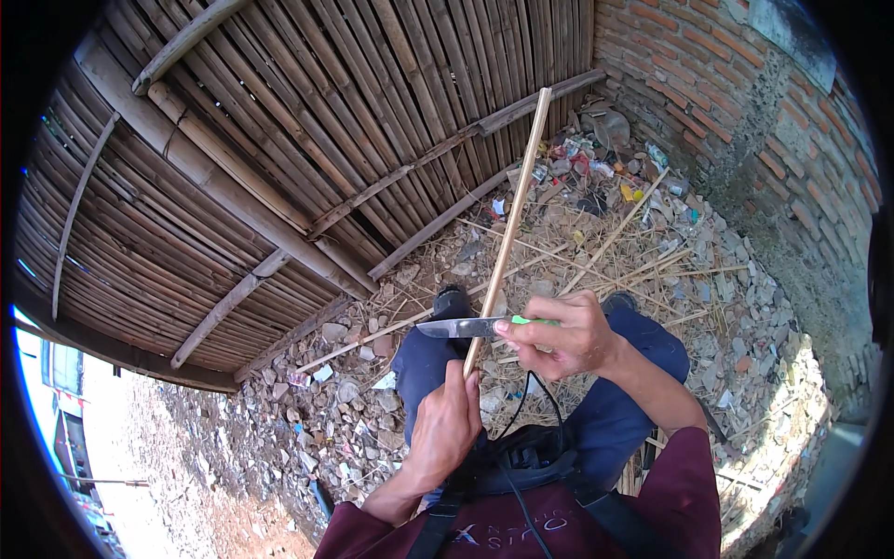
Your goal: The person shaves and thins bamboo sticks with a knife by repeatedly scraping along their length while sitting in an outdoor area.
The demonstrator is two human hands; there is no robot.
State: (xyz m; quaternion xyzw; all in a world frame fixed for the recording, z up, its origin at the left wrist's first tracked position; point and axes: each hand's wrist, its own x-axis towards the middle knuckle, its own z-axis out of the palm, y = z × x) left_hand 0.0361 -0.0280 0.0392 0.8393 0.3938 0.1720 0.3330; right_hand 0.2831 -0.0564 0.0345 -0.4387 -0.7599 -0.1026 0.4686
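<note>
My left hand (444, 424) is closed round the lower end of a long, pale bamboo strip (515, 205), which slants up and away to the right. In my right hand (573, 337) is a knife (461, 328) with a green handle, the fingers wrapped about it and the thumb near the base of the blade. The blade points left and lies across the strip just above my left hand. Whether its edge bites into the bamboo I cannot tell. The strip's lowest end is hidden by my left hand.
A bamboo slat wall (372, 102) rises ahead and to the left, and a brick wall (717, 84) stands at the right. Stony ground (345, 401) holds rubble, shavings, litter and loose bamboo sticks (615, 233). A dark cord (535, 391) hangs near my lap between my bent knees.
</note>
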